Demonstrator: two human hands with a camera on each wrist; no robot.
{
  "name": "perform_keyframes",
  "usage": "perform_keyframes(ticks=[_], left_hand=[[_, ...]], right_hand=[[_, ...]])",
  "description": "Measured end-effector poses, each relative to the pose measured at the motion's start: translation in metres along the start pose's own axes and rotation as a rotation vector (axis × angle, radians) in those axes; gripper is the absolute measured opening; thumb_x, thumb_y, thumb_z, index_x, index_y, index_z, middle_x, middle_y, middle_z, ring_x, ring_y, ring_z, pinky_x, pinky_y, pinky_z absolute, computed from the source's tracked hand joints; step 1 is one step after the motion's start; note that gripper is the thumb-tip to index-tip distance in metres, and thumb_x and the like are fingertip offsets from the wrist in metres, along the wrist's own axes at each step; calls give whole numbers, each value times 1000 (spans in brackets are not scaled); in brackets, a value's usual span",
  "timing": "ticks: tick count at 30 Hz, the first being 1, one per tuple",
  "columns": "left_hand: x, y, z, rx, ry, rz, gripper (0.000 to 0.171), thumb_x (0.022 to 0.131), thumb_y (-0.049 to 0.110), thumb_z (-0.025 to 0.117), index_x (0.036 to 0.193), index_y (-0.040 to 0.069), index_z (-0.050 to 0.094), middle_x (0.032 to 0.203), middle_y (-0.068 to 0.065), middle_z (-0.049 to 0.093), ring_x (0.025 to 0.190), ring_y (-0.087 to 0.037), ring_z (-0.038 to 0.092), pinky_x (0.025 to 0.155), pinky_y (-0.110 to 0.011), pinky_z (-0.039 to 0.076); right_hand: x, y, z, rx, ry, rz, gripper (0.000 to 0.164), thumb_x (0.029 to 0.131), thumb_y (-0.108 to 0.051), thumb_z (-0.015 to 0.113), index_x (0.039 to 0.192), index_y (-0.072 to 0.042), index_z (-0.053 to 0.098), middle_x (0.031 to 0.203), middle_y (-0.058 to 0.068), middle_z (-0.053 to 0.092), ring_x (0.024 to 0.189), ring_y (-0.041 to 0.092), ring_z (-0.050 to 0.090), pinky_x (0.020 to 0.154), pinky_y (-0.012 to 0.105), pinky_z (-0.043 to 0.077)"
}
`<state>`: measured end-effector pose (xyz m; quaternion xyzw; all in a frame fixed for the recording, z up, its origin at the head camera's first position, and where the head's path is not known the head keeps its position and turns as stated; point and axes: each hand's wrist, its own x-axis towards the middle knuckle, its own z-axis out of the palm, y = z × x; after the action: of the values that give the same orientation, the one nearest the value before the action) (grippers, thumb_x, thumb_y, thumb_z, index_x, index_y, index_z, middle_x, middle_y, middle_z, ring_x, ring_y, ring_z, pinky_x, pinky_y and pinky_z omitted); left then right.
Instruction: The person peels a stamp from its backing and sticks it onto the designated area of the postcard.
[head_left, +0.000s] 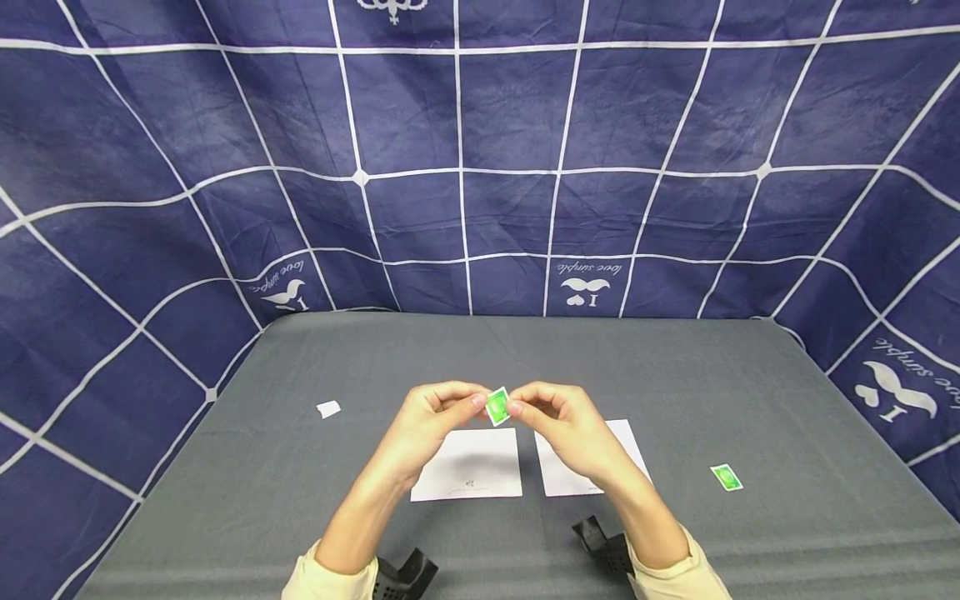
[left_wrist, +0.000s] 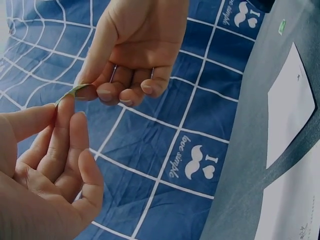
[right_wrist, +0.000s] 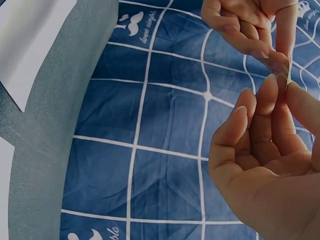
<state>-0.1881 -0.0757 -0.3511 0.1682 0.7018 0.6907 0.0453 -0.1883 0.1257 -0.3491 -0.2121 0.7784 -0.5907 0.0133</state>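
A small green stamp (head_left: 497, 407) with a white border is held up between both hands, its printed face towards the head camera. My left hand (head_left: 427, 425) pinches its left edge between thumb and forefinger. At the opposite edge, the thumb and forefinger of my right hand (head_left: 572, 429) pinch it too. Both wrist views show the stamp (left_wrist: 75, 91) nearly edge-on and slightly bent. Beyond the hands in the head view, a white envelope (head_left: 468, 467) with a small printed mark lies on the left, and another white envelope (head_left: 562, 475) lies partly hidden under the right forearm.
A second green stamp (head_left: 727, 477) lies on the grey cloth-covered table (head_left: 480, 350) at the right. Towards the left is a small white scrap of paper (head_left: 328, 409). A blue curtain (head_left: 495, 108) with white grid lines stands behind and at both sides.
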Motion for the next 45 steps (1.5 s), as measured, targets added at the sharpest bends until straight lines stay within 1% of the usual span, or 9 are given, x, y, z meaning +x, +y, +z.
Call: perform_keyframes(ticks=[3, 8, 12, 16, 23, 27, 33, 39, 45], left_hand=[[0, 0, 0, -8, -6, -11, 29, 91, 18, 65, 104, -8, 68, 88, -7, 70, 82, -18, 65, 81, -35, 50], [1, 0, 1, 11, 20, -37, 25, 92, 10, 63, 104, -11, 66, 87, -11, 69, 81, -21, 65, 82, -35, 50], [2, -1, 2, 35, -9, -15, 21, 91, 5, 63, 103, -12, 66, 90, -14, 69, 82, -21, 66, 82, -35, 51], [3, -3, 3, 57, -44, 27, 20, 91, 4, 63, 101, -12, 67, 92, -16, 69, 83, -22, 67, 81, -33, 52], [6, -9, 5, 79, -39, 43, 18, 91, 4, 63, 102, -10, 67, 94, -17, 69, 86, -25, 67, 82, -34, 52], [5, -8, 7, 142, 1, 56, 18, 91, 8, 64, 102, -6, 69, 93, -14, 70, 87, -27, 66, 80, -33, 52], [5, -9, 10, 245, 58, 77, 20, 92, 14, 65, 106, 1, 70, 95, -8, 70, 85, -17, 65, 76, -30, 50], [5, -11, 13, 313, 82, 92, 20, 91, 13, 65, 109, 6, 70, 95, -3, 70, 84, -14, 65, 74, -29, 51], [5, -17, 13, 526, 130, 107, 21, 89, 15, 67, 111, 12, 70, 93, 5, 68, 89, -10, 63, 81, -38, 49]], right_hand=[[0, 1, 0, -4, 8, 0, 15, 91, -11, 64, 100, 0, 69, 90, 8, 69, 82, 17, 64, 76, 29, 49], [0, 3, 2, -45, 70, -23, 22, 86, -10, 71, 107, -3, 69, 85, 5, 69, 72, 18, 62, 66, 26, 48], [1, 3, 2, -67, 100, -40, 16, 85, -8, 72, 100, -3, 71, 83, 2, 69, 69, 17, 61, 62, 25, 48], [1, 3, 1, -62, 95, -25, 11, 85, -9, 72, 95, -3, 72, 82, 2, 69, 67, 14, 61, 62, 26, 48], [2, 4, 0, -61, 88, 31, 10, 82, -10, 74, 90, -3, 73, 76, 2, 67, 63, 13, 57, 59, 25, 45], [3, 6, 1, -75, 98, 40, 6, 84, -10, 73, 88, -5, 72, 76, 5, 67, 63, 14, 55, 56, 24, 42], [4, 7, 1, -91, 134, 33, 5, 86, -10, 70, 89, -5, 69, 78, 3, 67, 67, 14, 59, 59, 25, 43], [5, 9, 0, -101, 181, 26, 8, 87, -11, 70, 90, -4, 68, 78, 3, 68, 66, 13, 58, 59, 26, 43], [6, 10, -4, -139, 191, 12, 6, 86, -9, 71, 90, -5, 68, 76, 2, 66, 64, 12, 54, 57, 25, 41]])
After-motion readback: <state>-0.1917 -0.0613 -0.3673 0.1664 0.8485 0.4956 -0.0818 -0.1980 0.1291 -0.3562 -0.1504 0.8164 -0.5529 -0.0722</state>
